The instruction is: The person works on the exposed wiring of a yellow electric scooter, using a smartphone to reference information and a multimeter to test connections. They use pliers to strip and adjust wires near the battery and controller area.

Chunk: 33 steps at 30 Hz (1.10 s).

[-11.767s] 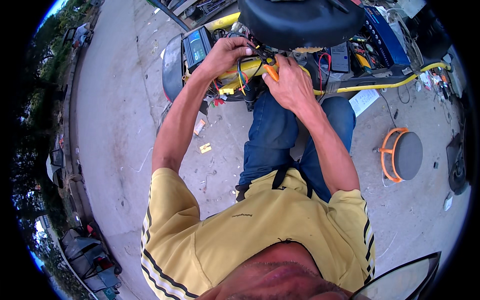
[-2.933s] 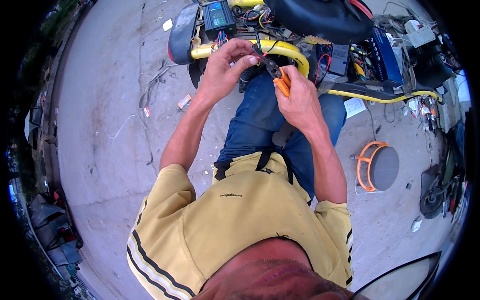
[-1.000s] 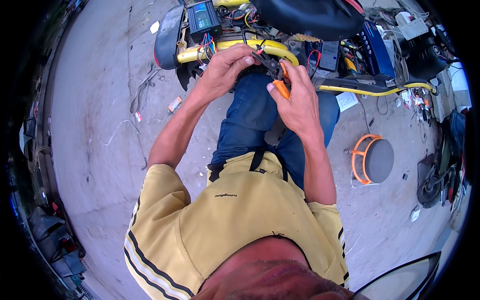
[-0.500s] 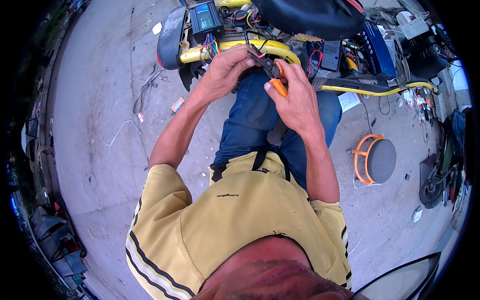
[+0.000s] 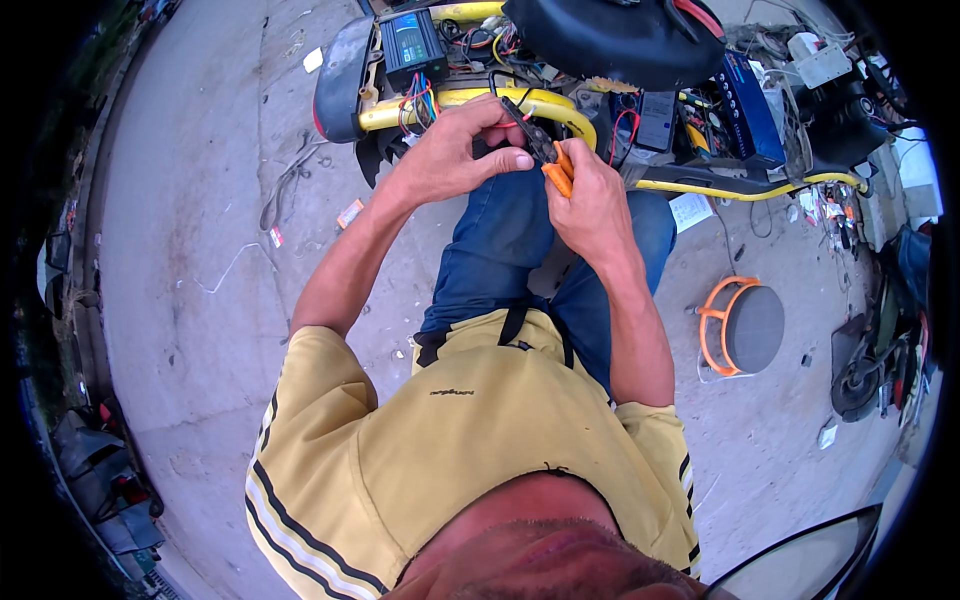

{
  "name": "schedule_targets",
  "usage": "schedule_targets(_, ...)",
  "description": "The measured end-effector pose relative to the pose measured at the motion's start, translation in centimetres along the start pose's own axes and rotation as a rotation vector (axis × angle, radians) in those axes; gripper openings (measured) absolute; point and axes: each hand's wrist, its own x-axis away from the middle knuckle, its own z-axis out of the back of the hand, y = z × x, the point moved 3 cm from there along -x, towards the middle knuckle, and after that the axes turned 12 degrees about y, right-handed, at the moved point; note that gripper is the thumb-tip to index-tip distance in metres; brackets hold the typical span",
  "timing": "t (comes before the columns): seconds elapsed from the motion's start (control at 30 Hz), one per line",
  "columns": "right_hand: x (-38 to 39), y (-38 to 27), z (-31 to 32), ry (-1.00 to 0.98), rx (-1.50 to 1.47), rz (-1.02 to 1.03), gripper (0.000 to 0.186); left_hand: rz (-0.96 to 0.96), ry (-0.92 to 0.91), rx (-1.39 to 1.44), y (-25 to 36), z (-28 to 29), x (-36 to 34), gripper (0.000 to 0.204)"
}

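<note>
Orange-handled pliers (image 5: 558, 172) with dark jaws are in my right hand (image 5: 592, 205), its fingers wrapped round the handles. The handles lie close together, and the jaws point up and to the left. My left hand (image 5: 455, 150) is beside the jaws with its fingers curled at a thin red wire (image 5: 516, 124). Its thumb stands apart from the fingers, pointing toward the pliers. The curled fingertips are partly hidden. Both hands are above my knees, in front of the yellow tube frame (image 5: 545, 103) of a vehicle.
A black box with coloured wires (image 5: 412, 45) rests on the frame's left. A black seat (image 5: 620, 40) stands tilted up in the middle. A blue carton (image 5: 752, 110) is at the right. An orange-legged round stool (image 5: 752, 328) stands on the floor at my right.
The pliers' handles have come closer together in my right hand. My left thumb has moved away from its fingers and lower. The view has shifted slightly.
</note>
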Motion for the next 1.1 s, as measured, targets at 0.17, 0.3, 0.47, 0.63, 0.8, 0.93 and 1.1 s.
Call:
schedule_targets(0.17, 0.0, 0.4, -0.4, 0.063, -0.050, -0.031, 0.025, 0.106, 0.146, 0.059, -0.6, -1.1, -0.8, 0.037)
schedule_targets(0.3, 0.5, 0.3, -0.6, 0.121, -0.077, -0.187, 0.032, 0.069, 0.185, 0.045, -1.1, -1.4, -1.1, 0.038)
schedule_targets(0.47, -0.4, 1.1, 1.6, 0.278, -0.178, -0.368, 0.043, 0.152, 0.312, 0.026, -3.0, -1.2, -0.1, 0.045)
schedule_targets(0.63, 1.0, 1.6, 2.9, 0.177, 0.009, -0.234, 0.052, 0.230, 0.311, 0.226, -1.2, -1.0, -0.3, 0.034)
schedule_targets(0.8, 4.2, 3.1, 3.0, -0.043, 0.210, -0.075, 0.058, 0.235, 0.328, 0.167, -1.0, 0.8, 0.2, 0.030)
schedule_targets(0.93, 6.6, 5.8, 3.7, -0.121, 0.284, -0.195, 0.057, -0.044, 0.372, -0.050, 0.6, 1.6, -0.7, 0.023)
schedule_targets(1.1, 8.1, 8.9, 5.4, 0.057, 0.362, -0.352, 0.058, -0.045, 0.434, -0.087, 1.8, 2.0, -0.9, 0.019)
